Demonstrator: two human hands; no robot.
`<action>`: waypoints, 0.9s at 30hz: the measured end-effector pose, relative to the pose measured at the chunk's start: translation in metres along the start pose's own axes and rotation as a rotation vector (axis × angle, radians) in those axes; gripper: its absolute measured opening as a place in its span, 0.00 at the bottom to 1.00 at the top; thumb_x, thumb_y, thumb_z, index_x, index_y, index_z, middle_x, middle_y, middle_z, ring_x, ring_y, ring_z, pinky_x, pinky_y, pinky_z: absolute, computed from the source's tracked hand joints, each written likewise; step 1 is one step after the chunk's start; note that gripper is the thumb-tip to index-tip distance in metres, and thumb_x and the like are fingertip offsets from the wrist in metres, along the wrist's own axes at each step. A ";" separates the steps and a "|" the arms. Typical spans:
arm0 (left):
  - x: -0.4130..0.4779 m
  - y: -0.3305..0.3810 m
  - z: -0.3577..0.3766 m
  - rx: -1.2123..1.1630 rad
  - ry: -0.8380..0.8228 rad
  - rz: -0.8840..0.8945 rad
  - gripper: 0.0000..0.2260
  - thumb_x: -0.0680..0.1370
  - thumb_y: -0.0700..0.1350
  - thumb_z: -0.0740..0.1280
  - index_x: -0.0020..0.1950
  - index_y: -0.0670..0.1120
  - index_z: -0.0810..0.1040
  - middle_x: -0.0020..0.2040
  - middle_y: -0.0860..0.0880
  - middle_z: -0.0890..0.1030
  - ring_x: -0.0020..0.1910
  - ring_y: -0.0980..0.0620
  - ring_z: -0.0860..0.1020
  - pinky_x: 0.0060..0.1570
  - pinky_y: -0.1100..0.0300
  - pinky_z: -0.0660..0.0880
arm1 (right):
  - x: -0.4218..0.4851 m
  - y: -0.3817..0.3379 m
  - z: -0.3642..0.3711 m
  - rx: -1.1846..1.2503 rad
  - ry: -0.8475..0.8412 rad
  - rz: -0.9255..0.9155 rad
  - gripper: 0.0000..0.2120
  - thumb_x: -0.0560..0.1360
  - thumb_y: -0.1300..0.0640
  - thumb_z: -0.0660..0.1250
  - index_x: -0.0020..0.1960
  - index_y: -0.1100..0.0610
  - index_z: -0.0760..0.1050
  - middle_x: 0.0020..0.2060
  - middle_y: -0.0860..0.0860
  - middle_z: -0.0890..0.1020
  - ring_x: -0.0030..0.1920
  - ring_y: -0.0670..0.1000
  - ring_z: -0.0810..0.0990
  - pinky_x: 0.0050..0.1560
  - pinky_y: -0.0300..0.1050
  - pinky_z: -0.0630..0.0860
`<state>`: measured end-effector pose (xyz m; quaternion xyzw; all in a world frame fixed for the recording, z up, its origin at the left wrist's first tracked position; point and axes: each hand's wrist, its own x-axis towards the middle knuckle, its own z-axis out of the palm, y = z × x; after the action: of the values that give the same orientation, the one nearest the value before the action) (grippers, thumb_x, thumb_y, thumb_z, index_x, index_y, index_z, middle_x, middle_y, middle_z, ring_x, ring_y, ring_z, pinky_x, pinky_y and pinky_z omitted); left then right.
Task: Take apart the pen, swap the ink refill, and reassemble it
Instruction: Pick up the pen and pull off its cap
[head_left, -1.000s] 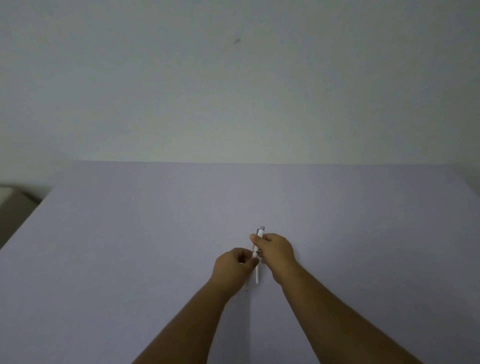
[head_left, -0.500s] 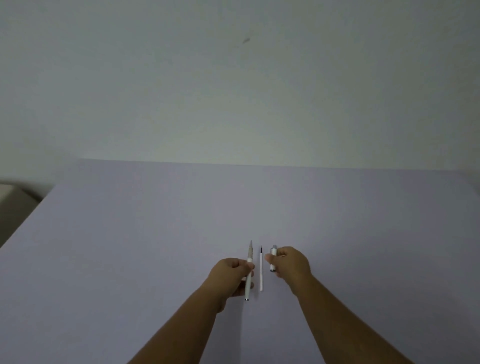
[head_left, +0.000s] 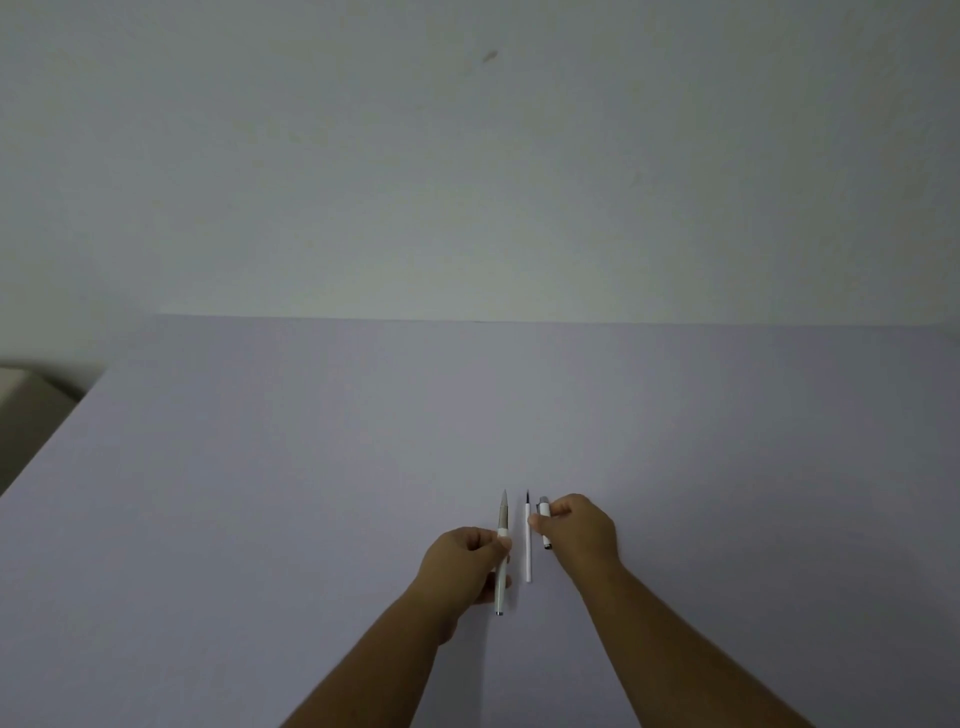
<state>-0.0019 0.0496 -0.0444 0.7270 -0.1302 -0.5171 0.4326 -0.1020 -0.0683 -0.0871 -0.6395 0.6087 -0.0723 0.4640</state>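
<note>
White and slim, the pen barrel (head_left: 502, 551) sat pinched in your left hand (head_left: 464, 564), tip pointing away from you. Your right hand (head_left: 579, 531) had its fingers (head_left: 560, 505) closed on the short cap section (head_left: 544, 519). Between them the ink refill (head_left: 528, 540) lay alone on the pale lilac bench (head_left: 260, 493), parallel to both parts, your right thumb just beside it.

Forearms cut off at bottom edge; pen cap (head_left: 544, 521) part-hidden behind right hand (head_left: 581, 531) — grip unclear.
</note>
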 end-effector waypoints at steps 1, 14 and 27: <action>0.000 0.000 0.000 0.000 -0.001 0.001 0.10 0.78 0.45 0.67 0.40 0.42 0.79 0.35 0.46 0.80 0.33 0.50 0.80 0.35 0.61 0.81 | 0.000 0.000 0.001 -0.001 0.003 0.000 0.11 0.69 0.53 0.73 0.42 0.57 0.73 0.43 0.57 0.85 0.42 0.54 0.81 0.44 0.45 0.73; 0.000 -0.001 -0.002 -0.006 -0.007 0.022 0.09 0.78 0.46 0.67 0.41 0.42 0.80 0.35 0.46 0.80 0.33 0.50 0.81 0.40 0.57 0.82 | 0.000 0.002 0.004 -0.003 0.057 0.015 0.12 0.69 0.52 0.72 0.43 0.57 0.72 0.43 0.55 0.81 0.44 0.56 0.79 0.46 0.47 0.74; -0.016 0.017 -0.006 0.273 -0.033 0.204 0.08 0.80 0.48 0.62 0.46 0.48 0.80 0.38 0.52 0.80 0.34 0.57 0.78 0.33 0.66 0.74 | -0.033 -0.033 -0.020 0.386 -0.322 -0.193 0.13 0.69 0.50 0.73 0.33 0.57 0.76 0.28 0.51 0.74 0.28 0.46 0.69 0.33 0.41 0.68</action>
<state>0.0012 0.0528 -0.0204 0.7534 -0.2795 -0.4598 0.3780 -0.1005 -0.0564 -0.0377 -0.5973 0.4383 -0.1283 0.6593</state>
